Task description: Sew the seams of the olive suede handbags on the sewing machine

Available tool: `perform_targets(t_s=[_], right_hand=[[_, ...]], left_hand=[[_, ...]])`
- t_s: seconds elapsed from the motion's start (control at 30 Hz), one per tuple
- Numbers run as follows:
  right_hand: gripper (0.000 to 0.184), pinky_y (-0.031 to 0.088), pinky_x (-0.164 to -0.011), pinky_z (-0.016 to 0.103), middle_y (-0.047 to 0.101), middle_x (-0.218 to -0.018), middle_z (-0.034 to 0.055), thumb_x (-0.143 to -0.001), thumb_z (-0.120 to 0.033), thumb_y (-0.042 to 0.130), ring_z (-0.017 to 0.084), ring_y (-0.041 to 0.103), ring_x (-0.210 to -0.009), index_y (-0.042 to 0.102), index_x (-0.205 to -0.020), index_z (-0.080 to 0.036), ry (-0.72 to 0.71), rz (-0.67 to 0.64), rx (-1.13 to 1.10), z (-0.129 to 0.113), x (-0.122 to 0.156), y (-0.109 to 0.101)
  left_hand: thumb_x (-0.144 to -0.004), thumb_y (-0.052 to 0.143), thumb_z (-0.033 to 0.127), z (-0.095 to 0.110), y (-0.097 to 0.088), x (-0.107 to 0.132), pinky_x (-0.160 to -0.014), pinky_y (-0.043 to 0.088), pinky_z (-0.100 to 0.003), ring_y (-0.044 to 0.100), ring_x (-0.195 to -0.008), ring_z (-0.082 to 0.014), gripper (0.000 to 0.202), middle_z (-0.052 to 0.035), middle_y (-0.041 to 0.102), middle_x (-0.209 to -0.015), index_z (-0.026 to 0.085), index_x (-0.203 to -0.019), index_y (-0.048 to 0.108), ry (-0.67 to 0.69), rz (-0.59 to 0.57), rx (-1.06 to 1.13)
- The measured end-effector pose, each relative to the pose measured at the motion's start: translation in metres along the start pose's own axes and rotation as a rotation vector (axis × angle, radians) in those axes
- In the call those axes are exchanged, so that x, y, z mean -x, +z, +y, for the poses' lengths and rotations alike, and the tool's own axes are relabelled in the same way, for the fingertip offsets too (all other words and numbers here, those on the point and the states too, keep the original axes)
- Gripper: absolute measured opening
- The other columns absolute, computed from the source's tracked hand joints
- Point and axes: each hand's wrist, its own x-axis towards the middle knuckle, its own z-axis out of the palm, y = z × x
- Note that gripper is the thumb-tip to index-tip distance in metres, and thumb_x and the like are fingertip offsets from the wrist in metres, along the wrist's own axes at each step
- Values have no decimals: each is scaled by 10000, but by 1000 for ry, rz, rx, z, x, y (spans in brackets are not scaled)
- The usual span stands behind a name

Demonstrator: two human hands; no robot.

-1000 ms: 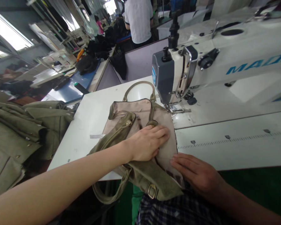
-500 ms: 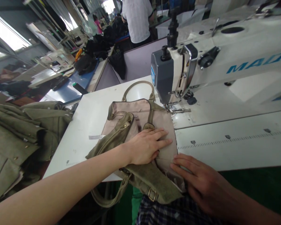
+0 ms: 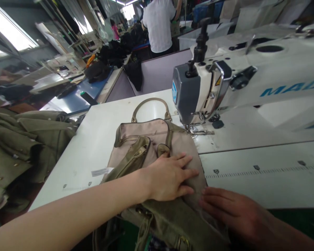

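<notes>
An olive-green handbag (image 3: 181, 143) with a pinkish-beige lining lies on the sewing table, its lining panel facing up. One rounded handle (image 3: 150, 100) points away from me. My left hand (image 3: 170, 176) rests flat on the lining with its fingers spread. At the bag's right edge, my right hand (image 3: 232, 211) has its fingers together on the lining's border, pinching it; the thumb is hidden. The far right corner of the panel sits under the presser foot (image 3: 188, 129) of the sewing machine (image 3: 191, 94). A buckled strap (image 3: 183, 242) hangs over the near table edge.
Olive fabric pieces (image 3: 42, 129) are heaped to the left. A measuring scale is printed on the white table (image 3: 264, 184). Behind stand a purple partition (image 3: 164, 71), a blue table (image 3: 81, 92) with a thread cone (image 3: 87, 98), and a person in white (image 3: 158, 26).
The bag's near part and both hands have shifted slightly toward me and right in the view. The camera view has tilted a little. The far corner stays at the presser foot.
</notes>
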Motion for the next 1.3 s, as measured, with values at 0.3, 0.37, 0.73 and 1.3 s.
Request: perform_targets(t_s=[0.3,0.37,0.73,1.3], right_hand=[[416,540,-887,243,717,-1012,112,-908,-2,283,181,657,-986,669,-1044,-79,-52,14,59,22,-23,7],[404,535,-902,253,709,-1029,125,-913,-12,287,186,643,-1020,658,-1062,-66,-53,24,47,30,-24,10],[327,538,-909,360,701,-1026,106,-956,-93,356,208,642,-984,636,-1125,-109,-36,47,86,52,-32,18],[327,527,-932,352,688,-1080,81,-919,-103,419,196,633,-1036,621,-1165,-178,72,39,0,108,-55,22]], left_hand=[[-965,392,438,-12,-30,-3,-1066,236,-615,344,-1363,-306,426,-95,379,-1466,244,-1325,511,-7,-99,40],[-975,366,441,-9,-33,0,-1056,260,-598,427,-1312,-291,400,-86,472,-1402,247,-1255,576,-4,-110,45],[-975,387,360,-34,-41,-13,-1121,162,-537,365,-1360,-191,357,-23,420,-1437,290,-1300,516,-50,-139,16],[-990,279,408,-81,-70,-37,-1070,299,-466,487,-1255,-226,436,-81,549,-1338,209,-1245,571,-147,-41,-166]])
